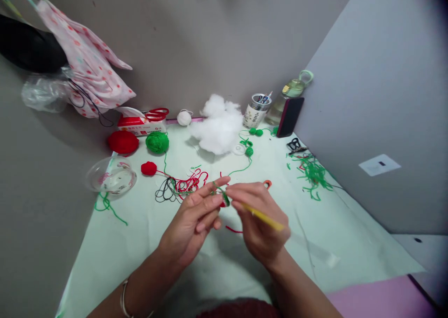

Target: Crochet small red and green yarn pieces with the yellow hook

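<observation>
My left hand point(196, 215) pinches a small green and red crochet piece point(225, 199) between thumb and fingers, with green yarn running over the forefinger. My right hand point(261, 217) is closed around a yellow-handled crochet hook point(264, 216), its tip end at the piece and hidden by my fingers. Both hands are close together above the table. A green strand leads from the work toward small green yarn balls point(249, 151) behind. Just beyond my left hand lie tangled red yarn point(191, 181) and black cord point(167, 190).
White stuffing point(219, 124) sits at the back centre. On the left are red yarn point(123, 142), a green yarn ball point(157, 142), a plastic bowl point(117, 178) and red scissors point(157, 114) on a tissue box. Rightward are a pen can point(255, 115), a phone point(290, 117) and green scraps point(314, 172).
</observation>
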`<state>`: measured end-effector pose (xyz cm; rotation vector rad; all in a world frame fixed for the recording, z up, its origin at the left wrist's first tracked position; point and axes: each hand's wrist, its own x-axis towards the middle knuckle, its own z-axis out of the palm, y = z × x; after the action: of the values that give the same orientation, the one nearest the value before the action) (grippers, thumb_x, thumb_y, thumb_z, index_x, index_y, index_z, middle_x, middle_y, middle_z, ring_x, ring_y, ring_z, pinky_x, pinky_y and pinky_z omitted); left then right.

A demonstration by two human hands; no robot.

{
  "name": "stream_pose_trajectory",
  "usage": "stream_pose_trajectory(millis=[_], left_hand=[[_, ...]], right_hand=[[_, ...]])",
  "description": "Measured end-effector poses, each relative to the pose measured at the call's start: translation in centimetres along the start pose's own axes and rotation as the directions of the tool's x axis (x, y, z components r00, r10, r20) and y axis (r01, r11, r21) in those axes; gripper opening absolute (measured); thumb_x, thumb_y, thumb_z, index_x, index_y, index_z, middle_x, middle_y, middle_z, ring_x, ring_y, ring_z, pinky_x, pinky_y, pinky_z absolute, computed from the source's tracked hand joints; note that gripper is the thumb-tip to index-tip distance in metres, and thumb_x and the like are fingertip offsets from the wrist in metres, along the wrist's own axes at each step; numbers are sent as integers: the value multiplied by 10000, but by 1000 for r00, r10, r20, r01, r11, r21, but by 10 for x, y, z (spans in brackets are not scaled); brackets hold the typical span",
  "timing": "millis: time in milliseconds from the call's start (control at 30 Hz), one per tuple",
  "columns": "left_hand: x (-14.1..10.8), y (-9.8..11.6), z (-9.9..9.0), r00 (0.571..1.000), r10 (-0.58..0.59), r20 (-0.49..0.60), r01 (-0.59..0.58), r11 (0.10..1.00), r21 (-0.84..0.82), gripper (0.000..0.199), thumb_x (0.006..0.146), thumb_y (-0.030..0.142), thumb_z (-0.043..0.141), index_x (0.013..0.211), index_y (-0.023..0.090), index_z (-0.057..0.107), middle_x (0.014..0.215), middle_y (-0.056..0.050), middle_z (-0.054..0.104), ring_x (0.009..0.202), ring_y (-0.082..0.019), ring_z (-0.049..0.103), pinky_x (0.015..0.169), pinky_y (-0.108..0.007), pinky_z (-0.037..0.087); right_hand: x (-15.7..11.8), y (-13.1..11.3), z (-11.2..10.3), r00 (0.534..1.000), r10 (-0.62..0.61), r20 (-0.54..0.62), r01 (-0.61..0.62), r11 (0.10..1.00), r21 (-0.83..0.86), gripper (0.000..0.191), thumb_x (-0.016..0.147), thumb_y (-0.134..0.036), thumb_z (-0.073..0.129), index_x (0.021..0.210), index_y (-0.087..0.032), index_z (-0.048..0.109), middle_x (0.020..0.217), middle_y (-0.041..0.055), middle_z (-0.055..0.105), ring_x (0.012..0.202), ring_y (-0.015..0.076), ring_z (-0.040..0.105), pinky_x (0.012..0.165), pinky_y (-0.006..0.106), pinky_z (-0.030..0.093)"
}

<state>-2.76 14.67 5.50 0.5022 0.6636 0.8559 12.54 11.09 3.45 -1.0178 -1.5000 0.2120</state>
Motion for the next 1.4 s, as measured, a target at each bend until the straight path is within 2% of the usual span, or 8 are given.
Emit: stream_pose_trajectory(millis=[133, 333, 600, 833, 1033, 1167, 1267, 1400], left_hand=[[2, 4, -2, 996, 71, -49, -71, 997, 9, 300, 763, 202, 921, 1057, 227, 868, 702, 81, 569, 446, 19, 267, 533, -142, 491], [0, -2, 2, 988, 150, -36, -142, 975, 171, 275, 806, 275, 887, 1079, 242, 872, 756, 22, 648, 589, -77, 554, 706, -263, 591], [-2, 5, 1, 985, 167, -47, -153, 963, 222, 244, 777, 270, 898, 1019, 254, 883, 642, 39, 579, 600, -110, 589, 710, -288, 602], [-4, -3, -3, 945, 318, -80, -268, 890, 369, 273, 820, 210, 863, 1087, 269, 856, 800, 15, 682, 690, -109, 662, 647, -208, 565], [-3, -7, -1, 974, 211, -78, -194, 964, 180, 498, 795, 247, 911, 1276, 267, 786, 731, 65, 612, 460, -15, 428, 468, -146, 461], [-2, 2, -1, 1000, 22, -20, -22, 1000, -9, 367, 793, 226, 914, 1149, 180, 835, 563, 123, 405, 425, 8, 212, 419, -101, 384], [-2, 4, -1, 998, 64, -5, -64, 998, 18, 324, 814, 198, 889, 1135, 223, 843, 706, 80, 559, 419, 28, 256, 419, -107, 406], [-2, -3, -2, 987, 158, 33, -161, 975, 151, 323, 829, 230, 887, 1147, 273, 845, 878, 42, 663, 429, 27, 367, 482, -160, 517]], right_hand=[[9, 3, -2, 958, 287, -6, -263, 887, 379, 210, 1047, -224, 610, 1048, -289, 810, 887, 22, 763, 694, 158, 663, 600, 313, 561], [10, 1, 2, 944, 326, 42, -320, 881, 348, 155, 1019, -295, 672, 990, -246, 816, 902, 47, 802, 749, 174, 709, 669, 326, 600], [10, 5, -3, 891, 444, 96, -428, 751, 503, 217, 1049, -369, 619, 967, -211, 742, 865, 45, 803, 669, 163, 737, 637, 313, 643], [5, -3, -7, 991, 104, 82, -113, 988, 105, 250, 1058, -140, 539, 1160, -250, 739, 984, 42, 806, 799, 171, 754, 733, 334, 639], [0, -1, 0, 960, -241, 145, 271, 929, -253, 303, 977, -90, 665, 1220, -250, 751, 1064, 86, 796, 968, 226, 768, 786, 348, 642], [3, 0, -1, 999, -26, -23, 27, 999, 43, 269, 1026, -116, 594, 1156, -262, 779, 972, 55, 784, 840, 191, 724, 710, 337, 605], [8, 3, -1, 980, 194, -38, -167, 916, 364, 235, 1060, -192, 571, 1071, -264, 794, 915, 37, 769, 754, 170, 677, 634, 317, 564], [10, 3, 2, 983, 180, 32, -181, 929, 323, 183, 1039, -209, 633, 1059, -268, 805, 946, 42, 797, 875, 193, 720, 725, 335, 581]])
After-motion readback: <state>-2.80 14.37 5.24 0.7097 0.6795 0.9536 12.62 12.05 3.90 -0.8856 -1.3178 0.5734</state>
